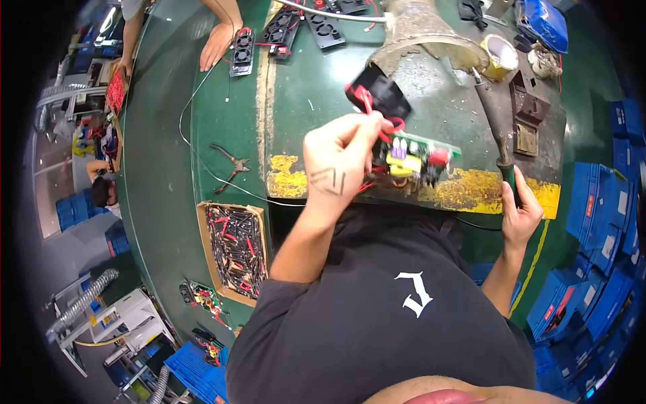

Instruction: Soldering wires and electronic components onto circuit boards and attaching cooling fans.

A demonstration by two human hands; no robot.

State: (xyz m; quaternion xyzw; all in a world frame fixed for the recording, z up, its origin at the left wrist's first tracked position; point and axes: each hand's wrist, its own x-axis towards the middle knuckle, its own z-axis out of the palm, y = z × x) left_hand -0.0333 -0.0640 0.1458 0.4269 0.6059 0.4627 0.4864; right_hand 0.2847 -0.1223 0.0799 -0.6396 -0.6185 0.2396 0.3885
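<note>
My left hand is closed, its fingertips pinching red wires. Just beyond those fingers is a black plastic fan part, tilted. A green circuit board with yellow, red and dark components sits beside the same fingers, over the yellow-worn bench edge. Whether this hand also grips the board's edge is hidden. On the right, my right hand wraps round the handle of a soldering iron. Its long shaft points away from me, the tip near the rim of a dirty fume hood.
A yellow-white roll and a metal stand are at the right. Pliers and a box of black and red leads lie left. Another person's hand rests beside a fan unit. Blue crates line the right.
</note>
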